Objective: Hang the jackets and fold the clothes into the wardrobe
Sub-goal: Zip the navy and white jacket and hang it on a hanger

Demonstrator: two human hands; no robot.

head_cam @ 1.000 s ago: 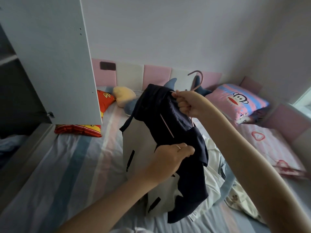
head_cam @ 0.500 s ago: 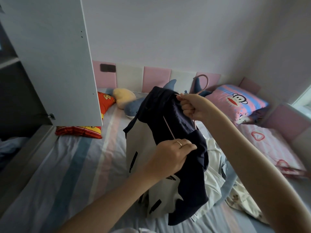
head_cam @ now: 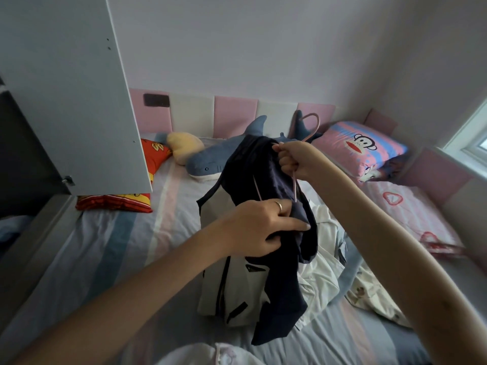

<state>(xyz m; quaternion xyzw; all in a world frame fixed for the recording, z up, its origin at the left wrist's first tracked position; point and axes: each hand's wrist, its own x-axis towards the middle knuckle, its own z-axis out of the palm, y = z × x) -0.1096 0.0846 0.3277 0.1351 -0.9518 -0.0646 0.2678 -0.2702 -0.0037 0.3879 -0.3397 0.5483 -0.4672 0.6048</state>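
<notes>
While right hand point(head_cam: 295, 162) grips hanger point(head_cam: 312, 121), left hand point(head_cam: 259, 227) pinches jacket point(head_cam: 263, 175) below.

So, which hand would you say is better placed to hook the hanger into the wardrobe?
Probably the right hand: it grips the pink hanger below its hook; the left hand only pinches the navy jacket.

Most of the pink hanger point(head_cam: 312, 122) is swallowed by the navy jacket point(head_cam: 263, 175): only its hook and two thin rods show. My right hand point(head_cam: 297, 162) covers its neck. My left hand point(head_cam: 261, 227) half sinks into folds. The wardrobe door point(head_cam: 66, 88) runs off the top edge and hides part of the red cushion point(head_cam: 155, 156); the wardrobe point(head_cam: 21, 154) inside is too dark to read.
</notes>
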